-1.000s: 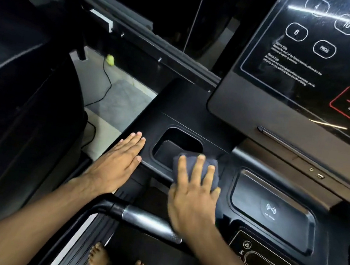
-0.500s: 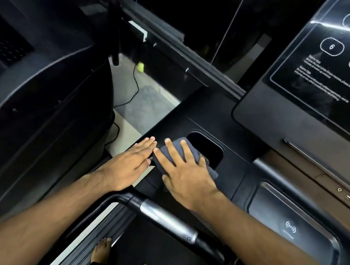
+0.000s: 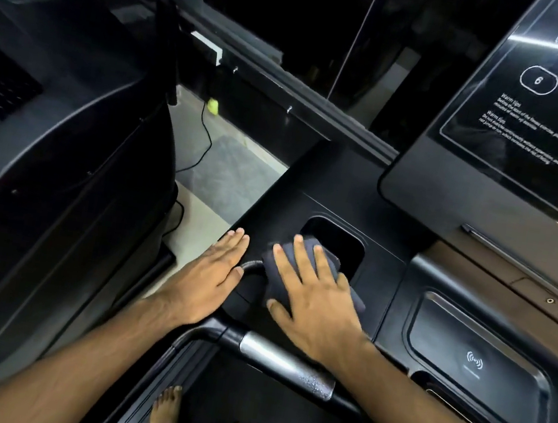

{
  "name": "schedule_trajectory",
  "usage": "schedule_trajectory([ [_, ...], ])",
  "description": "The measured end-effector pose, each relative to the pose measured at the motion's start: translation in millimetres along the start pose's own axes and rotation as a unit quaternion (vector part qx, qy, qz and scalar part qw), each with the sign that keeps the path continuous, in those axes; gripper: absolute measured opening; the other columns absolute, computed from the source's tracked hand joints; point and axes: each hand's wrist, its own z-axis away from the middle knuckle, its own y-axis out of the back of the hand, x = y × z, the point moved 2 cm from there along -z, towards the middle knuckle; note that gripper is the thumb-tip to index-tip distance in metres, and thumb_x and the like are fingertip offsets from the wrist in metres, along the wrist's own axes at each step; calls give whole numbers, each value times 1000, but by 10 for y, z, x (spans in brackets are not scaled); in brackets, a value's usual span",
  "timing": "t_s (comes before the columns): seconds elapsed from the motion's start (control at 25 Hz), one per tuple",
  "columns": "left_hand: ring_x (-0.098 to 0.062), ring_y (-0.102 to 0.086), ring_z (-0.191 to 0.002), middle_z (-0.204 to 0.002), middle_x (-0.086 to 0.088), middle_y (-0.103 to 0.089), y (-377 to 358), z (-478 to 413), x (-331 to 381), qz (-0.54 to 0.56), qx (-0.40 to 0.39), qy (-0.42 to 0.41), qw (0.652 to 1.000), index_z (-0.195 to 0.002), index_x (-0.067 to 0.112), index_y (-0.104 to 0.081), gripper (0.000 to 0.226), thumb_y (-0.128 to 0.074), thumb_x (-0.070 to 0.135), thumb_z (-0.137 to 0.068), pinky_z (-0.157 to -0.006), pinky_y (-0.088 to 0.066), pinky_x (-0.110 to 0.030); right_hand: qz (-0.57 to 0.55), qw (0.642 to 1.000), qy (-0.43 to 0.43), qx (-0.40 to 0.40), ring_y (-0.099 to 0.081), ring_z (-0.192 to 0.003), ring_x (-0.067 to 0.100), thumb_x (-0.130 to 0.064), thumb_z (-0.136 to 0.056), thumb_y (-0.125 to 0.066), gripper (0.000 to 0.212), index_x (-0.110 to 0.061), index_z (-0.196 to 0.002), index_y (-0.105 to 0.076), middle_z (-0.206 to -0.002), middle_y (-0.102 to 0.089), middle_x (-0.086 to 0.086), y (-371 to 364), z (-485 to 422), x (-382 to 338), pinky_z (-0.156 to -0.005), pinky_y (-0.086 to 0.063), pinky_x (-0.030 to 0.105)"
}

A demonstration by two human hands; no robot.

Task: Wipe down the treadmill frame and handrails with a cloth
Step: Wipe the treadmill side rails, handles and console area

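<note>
At the frame's centre, the right hand (image 3: 320, 300) presses a folded dark cloth (image 3: 301, 268) flat, fingers straight, on the treadmill console (image 3: 386, 265) beside the cup recess (image 3: 335, 236). The left hand (image 3: 210, 275) rests open, palm down, on the console's left edge. The silver-banded handrail (image 3: 283, 362) crosses below both wrists.

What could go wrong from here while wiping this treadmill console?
The cloth lies under a flat right hand, not gripped, at the rim of the cup holder recess; it could slip in. A wide stroke toward the touch panel might press a key while bare feet stand on the belt.
</note>
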Motion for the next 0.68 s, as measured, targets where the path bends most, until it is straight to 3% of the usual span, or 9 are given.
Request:
schedule_trajectory([
  [0.16, 5, 6, -144, -162, 9, -1, 23, -60, 34, -5, -4, -9, 1000, -155, 18, -11, 56, -35, 23, -105, -114, 6, -12, -142, 981, -128, -40, -21, -151, 39, -53, -101, -38, 82, -21, -160, 8, -167, 7, 21, 190, -427, -19, -111, -36, 56],
  [0.24, 4, 6, -145, -162, 8, -1, 29, -116, 44, -16, -13, -24, 999, -155, 18, -10, 57, -35, 24, -105, -114, 6, -13, -140, 982, -127, -22, -41, -139, 42, -47, -101, -39, 79, -14, -160, 2, -164, -13, 25, 175, -346, -33, -106, -43, 53],
  [0.32, 3, 6, -146, -163, 8, -1, 34, -173, 54, -25, -17, -31, 999, -156, 19, -10, 57, -35, 24, -105, -114, 7, -12, -160, 971, -178, -4, -55, -125, 43, -41, -101, -41, 68, -6, -154, -18, -151, -42, 24, 185, -281, -10, -99, -46, 50],
  [0.36, 3, 6, -146, -163, 9, -2, 37, -197, 65, -24, -18, -33, 999, -156, 19, -11, 57, -35, 23, -105, -113, 7, -11, -219, 946, -237, 25, -57, -121, 44, -38, -101, -42, 58, -3, -146, -29, -142, -52, 23, 240, -318, 4, -97, -46, 49],
  [0.4, 4, 5, -146, -162, 10, -3, 42, -218, 72, -21, -18, -35, 999, -156, 19, -12, 57, -35, 23, -104, -113, 6, -10, -315, 892, -320, 55, -56, -120, 45, -36, -101, -42, 51, -2, -139, -37, -136, -56, 23, 304, -415, 39, -97, -46, 49],
  [0.52, 5, 2, -146, -162, 11, -6, 59, -269, 64, -7, -16, -38, 999, -156, 20, -14, 56, -37, 20, -104, -113, 3, -10, -551, 643, -503, 175, -58, -118, 42, -31, -101, -43, 43, 0, -132, -45, -132, -59, 22, 348, -688, 167, -93, -48, 42],
  [0.56, 5, 0, -146, -162, 11, -7, 61, -292, 57, -1, -13, -33, 999, -156, 20, -16, 56, -37, 19, -104, -112, 3, -8, -575, 596, -523, 201, -58, -118, 41, -29, -101, -43, 43, 0, -133, -44, -132, -59, 22, 328, -745, 150, -91, -47, 40],
  [0.6, 5, -1, -146, -162, 11, -9, 64, -325, 48, 5, -10, -29, 1000, -155, 19, -17, 56, -37, 17, -103, -112, 2, -7, -581, 586, -528, 201, -57, -121, 41, -30, -100, -45, 46, -1, -136, -41, -135, -56, 23, 326, -807, 103, -93, -46, 41],
  [0.68, 2, -6, -147, -162, 6, -14, 73, -392, 32, 23, -6, -21, 999, -154, 18, -22, 55, -38, 12, -101, -112, 0, -8, -566, 644, -496, 137, -42, -138, 39, -36, -95, -54, 73, -2, -151, -22, -154, -36, 27, 335, -948, -67, -106, -40, 45],
])
